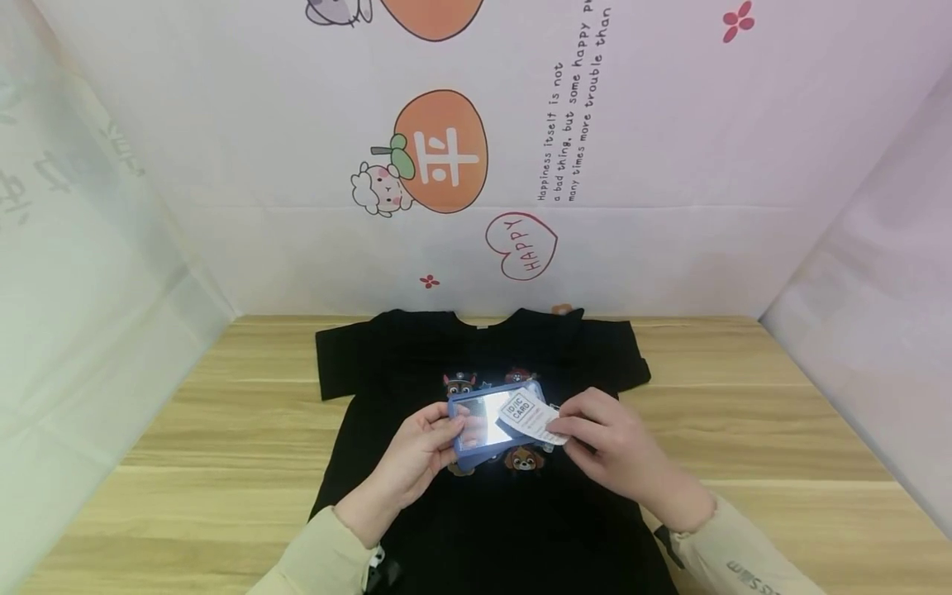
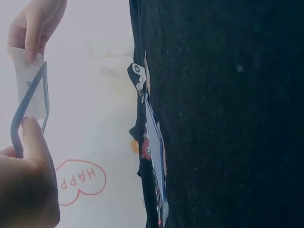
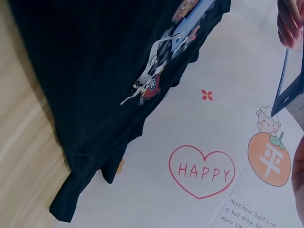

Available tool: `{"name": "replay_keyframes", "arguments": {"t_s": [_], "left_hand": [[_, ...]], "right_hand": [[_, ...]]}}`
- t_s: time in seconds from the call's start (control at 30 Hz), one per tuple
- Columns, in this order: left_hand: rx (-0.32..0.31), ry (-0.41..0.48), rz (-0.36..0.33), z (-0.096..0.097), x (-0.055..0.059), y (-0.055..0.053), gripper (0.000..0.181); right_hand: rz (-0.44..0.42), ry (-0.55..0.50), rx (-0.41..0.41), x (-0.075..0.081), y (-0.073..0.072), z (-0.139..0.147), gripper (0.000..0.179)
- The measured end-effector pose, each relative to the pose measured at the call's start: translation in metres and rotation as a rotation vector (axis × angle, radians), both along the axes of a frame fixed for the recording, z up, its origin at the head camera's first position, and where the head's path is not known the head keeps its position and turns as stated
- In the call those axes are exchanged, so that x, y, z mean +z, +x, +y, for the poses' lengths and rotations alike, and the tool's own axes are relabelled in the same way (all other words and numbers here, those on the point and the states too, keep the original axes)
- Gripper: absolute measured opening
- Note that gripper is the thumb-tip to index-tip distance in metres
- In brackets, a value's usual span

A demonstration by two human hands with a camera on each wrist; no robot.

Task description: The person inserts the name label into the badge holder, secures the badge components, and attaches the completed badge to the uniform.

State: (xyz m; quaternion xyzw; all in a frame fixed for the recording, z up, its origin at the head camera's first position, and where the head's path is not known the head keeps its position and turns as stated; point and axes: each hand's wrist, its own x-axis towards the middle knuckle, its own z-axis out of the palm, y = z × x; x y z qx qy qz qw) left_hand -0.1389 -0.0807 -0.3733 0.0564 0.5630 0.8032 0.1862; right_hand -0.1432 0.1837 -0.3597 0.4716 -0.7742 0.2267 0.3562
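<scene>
My left hand (image 1: 416,454) holds the left end of a blue-framed clear card holder (image 1: 476,417), its thumb over the front. In the right hand (image 1: 613,442), thumb and fingers pinch the right end of a white paper insert (image 1: 524,417) printed "ID/IC CARD". The insert is bent and overlaps the right part of the holder. Both hands are raised over a black T-shirt (image 1: 483,529). In the left wrist view, a flat blue piece (image 2: 156,147) lies on the shirt below. A strap clip (image 3: 151,61) with a metal end rests near that piece.
The T-shirt is spread on a wood-grain table (image 1: 751,430), its neckline toward the back wall, with cartoon dog prints (image 1: 525,459) on its chest. A white printed cloth (image 1: 669,149) covers the back wall, and pale sheets (image 1: 89,248) hang at the sides.
</scene>
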Motion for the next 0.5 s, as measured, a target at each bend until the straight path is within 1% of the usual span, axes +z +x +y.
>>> {"name": "replay_keyframes", "arguments": {"t_s": [0.1, 0.23, 0.27, 0.37, 0.43, 0.5], "left_hand": [[-0.017, 0.025, -0.002, -0.0001, 0.0002, -0.0001, 0.014], [-0.029, 0.039, -0.006, 0.0004, 0.0007, 0.0000, 0.016], [-0.026, 0.038, -0.008, 0.0008, 0.0008, -0.0001, 0.015], [-0.012, 0.026, -0.017, 0.0023, 0.0011, 0.0000, 0.013], [-0.001, 0.017, -0.023, 0.0034, 0.0009, 0.0001, 0.017], [0.004, 0.006, -0.028, 0.0043, 0.0007, 0.0003, 0.024]], "right_hand": [[-0.029, 0.041, 0.007, -0.0004, 0.0006, -0.0014, 0.033], [-0.055, 0.094, 0.019, 0.0007, 0.0011, -0.0031, 0.009], [-0.057, 0.107, 0.021, 0.0009, 0.0011, -0.0034, 0.013], [-0.071, 0.147, 0.012, 0.0024, 0.0024, -0.0037, 0.033], [-0.101, 0.168, 0.009, 0.0036, 0.0038, -0.0035, 0.039], [-0.144, 0.182, 0.004, 0.0050, 0.0055, -0.0032, 0.041]]}}
